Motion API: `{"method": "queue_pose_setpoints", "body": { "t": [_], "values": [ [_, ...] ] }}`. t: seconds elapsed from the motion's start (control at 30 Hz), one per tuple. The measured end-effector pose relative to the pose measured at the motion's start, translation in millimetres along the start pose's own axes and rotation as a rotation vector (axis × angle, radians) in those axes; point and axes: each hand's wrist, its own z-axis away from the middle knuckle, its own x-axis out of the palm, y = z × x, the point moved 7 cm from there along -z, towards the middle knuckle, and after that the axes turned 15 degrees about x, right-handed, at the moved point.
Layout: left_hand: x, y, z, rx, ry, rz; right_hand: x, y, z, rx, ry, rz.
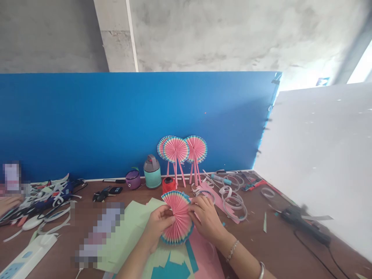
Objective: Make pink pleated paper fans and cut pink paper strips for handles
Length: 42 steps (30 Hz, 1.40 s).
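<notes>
I hold a pink pleated paper fan (pixel 178 219) with a blue edge, spread into a near circle, just above the brown table. My left hand (pixel 157 226) pinches its left side with thumb and fingers. My right hand (pixel 207 219) grips its right side, fingers curled; a bracelet and a bangle show on that wrist. Under the fan lie pale green paper sheets (pixel 130 236), pink paper (pixel 205 252) and blue scraps (pixel 170 269).
Three finished pink fans on sticks (pixel 181 153) lean on the blue partition (pixel 130 120). Nearby are a teal jar (pixel 152 172), a purple pot (pixel 133 179), a red tape roll (pixel 169 184), tape rings (pixel 234 197), a glue gun (pixel 302 223), a power strip (pixel 27 255) and another person's hand (pixel 7 203).
</notes>
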Motion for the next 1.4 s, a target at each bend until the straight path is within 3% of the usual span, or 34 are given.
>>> {"method": "queue_pose_setpoints", "body": {
  "t": [0.3,0.37,0.43,0.57,0.63,0.8,0.93,1.07,1.23,1.4],
  "values": [
    [-6.4,-2.1,-2.1,-0.010,0.049,0.034,1.0,9.7,-3.3,0.055,-0.022,-0.025],
    [-8.0,-3.2,-1.8,-0.010,0.093,0.039,1.0,15.0,-2.9,0.129,-0.011,-0.143],
    [-8.4,-5.5,-1.3,-0.009,0.130,0.045,4.6,26.5,-2.0,0.295,-0.017,-0.322],
    [0.4,-5.9,-0.2,0.011,0.102,0.082,37.1,41.3,5.9,0.638,-0.265,-0.759],
    [6.7,-2.7,1.7,0.012,0.065,0.099,48.6,38.4,7.1,0.661,-0.365,-0.950],
    [16.0,3.7,7.1,-0.025,0.045,0.167,49.1,46.6,6.2,0.732,-0.337,-1.095],
    [7.6,0.8,6.1,-0.019,0.155,0.165,46.9,44.8,6.1,0.697,-0.395,-1.120],
    [-4.1,-4.7,4.2,-0.049,0.242,0.136,42.4,52.3,5.6,0.758,-0.299,-1.162],
    [-4.4,-2.7,3.1,-0.032,0.181,0.122,32.6,67.5,4.0,0.835,-0.116,-1.214],
    [8.5,-4.9,6.6,-0.054,0.082,0.056,28.0,72.7,3.6,0.827,-0.033,-1.180]
  ]
}}
